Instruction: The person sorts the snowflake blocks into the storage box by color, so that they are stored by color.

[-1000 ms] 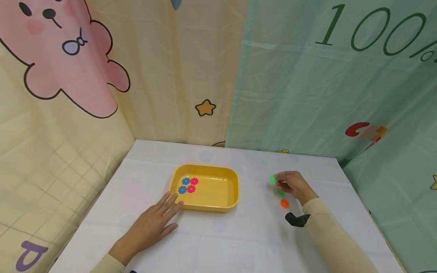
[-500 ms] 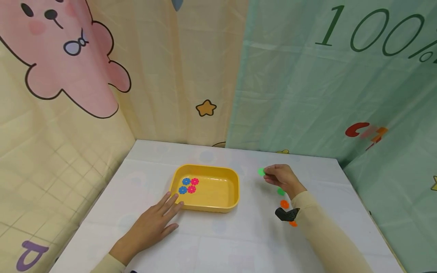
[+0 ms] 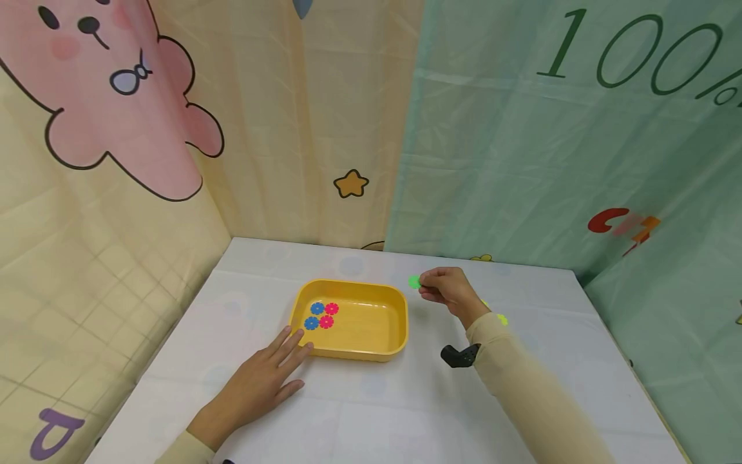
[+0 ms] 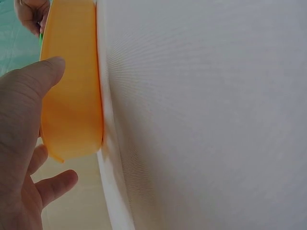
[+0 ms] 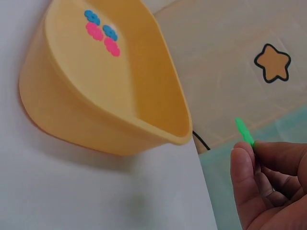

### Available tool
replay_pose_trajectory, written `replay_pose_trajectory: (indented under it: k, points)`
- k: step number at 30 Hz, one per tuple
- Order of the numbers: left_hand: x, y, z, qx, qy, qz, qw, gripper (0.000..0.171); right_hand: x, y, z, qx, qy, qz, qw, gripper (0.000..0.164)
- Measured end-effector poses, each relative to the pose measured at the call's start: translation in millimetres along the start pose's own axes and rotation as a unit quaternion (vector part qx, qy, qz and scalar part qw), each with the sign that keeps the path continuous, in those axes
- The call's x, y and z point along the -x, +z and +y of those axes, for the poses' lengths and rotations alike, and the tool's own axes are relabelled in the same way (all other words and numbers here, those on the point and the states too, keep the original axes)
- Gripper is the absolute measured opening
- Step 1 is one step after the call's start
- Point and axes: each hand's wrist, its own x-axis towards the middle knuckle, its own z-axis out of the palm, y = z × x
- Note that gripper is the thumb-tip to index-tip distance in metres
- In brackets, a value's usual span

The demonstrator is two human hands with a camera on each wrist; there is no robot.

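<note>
Between thumb and index finger, my right hand (image 3: 449,291) pinches a green flower-shaped disc (image 3: 414,281), raised just right of the yellow tray (image 3: 359,355). The right wrist view shows that green disc edge-on at the fingertips. Inside the tray, toward its left side, lie two blue discs (image 3: 311,323) and two pink discs (image 3: 326,321) in a square group. My left hand (image 3: 263,386) has its fingers spread, with the fingertips at the tray's near left rim. In the left wrist view its thumb overlaps the tray's outer wall.
Yellow discs (image 3: 502,319) lie on the white table (image 3: 371,419), partly hidden behind my right forearm. A black wrist device (image 3: 459,356) sticks out from the right sleeve. Printed curtains (image 3: 493,161) stand behind the table and at its sides.
My right hand has moved left toward the tray, carrying the green disc. The forearm now covers the orange discs and other green one seen before. My left hand has stayed in place.
</note>
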Motion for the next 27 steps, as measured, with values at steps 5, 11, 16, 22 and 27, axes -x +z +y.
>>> replay_pose_trajectory:
  k: [5,11,16,22,27]
  points:
    - [-0.1,-0.6,0.4,-0.001,-0.011,-0.013,0.9999,0.075,0.1,19.6,-4.8,0.007,-0.009,-0.007,1.0,0.02]
    - [0.6,-0.5,0.1,-0.007,-0.011,-0.014,0.9998,0.075,-0.1,42.2,-9.5,-0.002,-0.011,-0.022,1.0,0.015]
    - [0.7,0.2,-0.3,-0.009,-0.01,-0.008,0.9999,0.076,1.3,58.6,-12.4,0.011,-0.014,-0.035,0.999,0.013]
    - [-0.4,0.6,-1.0,-0.008,-0.005,-0.003,0.9999,0.078,2.6,75.5,-13.2,0.018,-0.009,-0.042,0.999,0.011]
    - [0.7,0.8,-0.9,-0.001,-0.005,-0.003,1.0,0.076,0.9,86.6,-9.5,0.025,0.0,-0.047,0.999,0.009]
